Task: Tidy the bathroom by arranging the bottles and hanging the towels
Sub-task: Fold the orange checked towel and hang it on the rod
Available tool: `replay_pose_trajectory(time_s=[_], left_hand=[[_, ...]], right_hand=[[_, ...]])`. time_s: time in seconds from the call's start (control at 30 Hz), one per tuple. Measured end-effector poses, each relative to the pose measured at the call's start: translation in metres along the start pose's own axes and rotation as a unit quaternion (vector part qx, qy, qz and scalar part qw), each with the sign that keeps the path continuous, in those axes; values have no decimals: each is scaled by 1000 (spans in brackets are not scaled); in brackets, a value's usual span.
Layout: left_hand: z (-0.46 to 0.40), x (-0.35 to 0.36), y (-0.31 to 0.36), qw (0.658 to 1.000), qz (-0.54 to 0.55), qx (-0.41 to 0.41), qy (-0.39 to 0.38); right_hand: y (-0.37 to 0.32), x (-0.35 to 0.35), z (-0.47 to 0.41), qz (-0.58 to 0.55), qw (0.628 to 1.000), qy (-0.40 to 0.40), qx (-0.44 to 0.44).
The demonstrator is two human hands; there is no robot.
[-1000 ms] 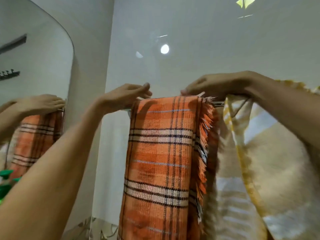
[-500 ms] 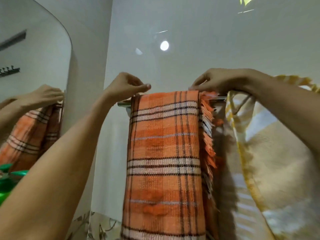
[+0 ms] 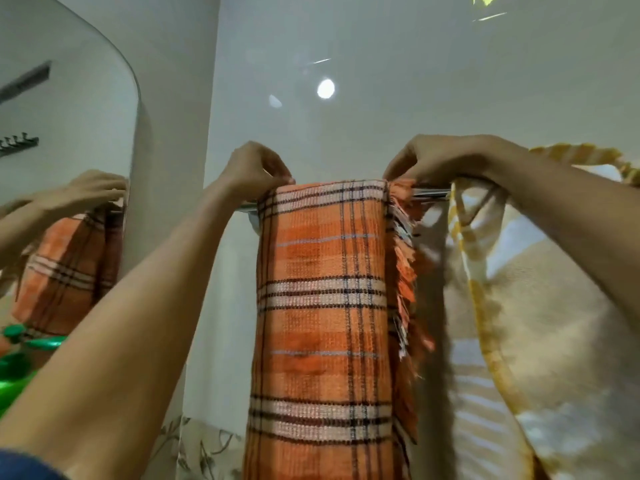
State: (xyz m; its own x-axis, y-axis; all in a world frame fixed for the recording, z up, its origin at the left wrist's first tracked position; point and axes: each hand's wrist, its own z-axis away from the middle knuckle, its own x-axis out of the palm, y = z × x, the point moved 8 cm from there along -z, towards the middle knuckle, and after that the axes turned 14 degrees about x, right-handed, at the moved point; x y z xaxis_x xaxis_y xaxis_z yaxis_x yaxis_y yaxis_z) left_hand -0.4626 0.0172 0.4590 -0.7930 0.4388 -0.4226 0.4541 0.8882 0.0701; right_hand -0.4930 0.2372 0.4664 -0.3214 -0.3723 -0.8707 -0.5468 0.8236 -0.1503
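An orange plaid towel (image 3: pixel 322 306) with a fringed right edge hangs folded over a chrome towel bar (image 3: pixel 429 194) on the white wall. My left hand (image 3: pixel 254 168) pinches the towel's top left corner at the bar. My right hand (image 3: pixel 436 159) pinches its top right corner beside the fringe. To the right, a cream and yellow striped towel (image 3: pixel 519 323) hangs on the same bar, partly under my right forearm.
A mirror (image 3: pixel 62 150) on the left wall reflects my hand and the orange towel. Green bottle tops (image 3: pixel 20 344) show at the lower left edge. A leaf-patterned tile strip (image 3: pixel 204 448) runs along the wall low down.
The orange towel has slid over the bar, its white stripe band now at the top. Both hands have closed from flat on the towel into pinches at its top corners.
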Motion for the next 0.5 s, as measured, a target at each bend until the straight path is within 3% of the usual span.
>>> replay_pose_trajectory(time_s=[0.03,0.1,0.17,0.23,0.33,0.43,0.5], left_hand=[[7,-3,-3,999,44,-13,6],[28,-2,-8,988,141,-19,-56],[48,2,-8,973,190,1,-129],[52,2,-9,974,197,17,-111],[37,-3,-14,985,169,11,-30],[13,1,-14,996,84,2,-30],[-1,4,-9,1000,3,3,-20]], right_hand=[[0,-1,2,-52,999,-17,-2],[2,2,7,-145,987,-73,3],[-2,8,14,-140,984,-109,-17],[-9,8,16,-118,988,-87,-48],[-7,-2,10,-136,990,-15,-34],[-4,-9,3,-74,996,57,5],[-4,-5,2,-14,998,48,24]])
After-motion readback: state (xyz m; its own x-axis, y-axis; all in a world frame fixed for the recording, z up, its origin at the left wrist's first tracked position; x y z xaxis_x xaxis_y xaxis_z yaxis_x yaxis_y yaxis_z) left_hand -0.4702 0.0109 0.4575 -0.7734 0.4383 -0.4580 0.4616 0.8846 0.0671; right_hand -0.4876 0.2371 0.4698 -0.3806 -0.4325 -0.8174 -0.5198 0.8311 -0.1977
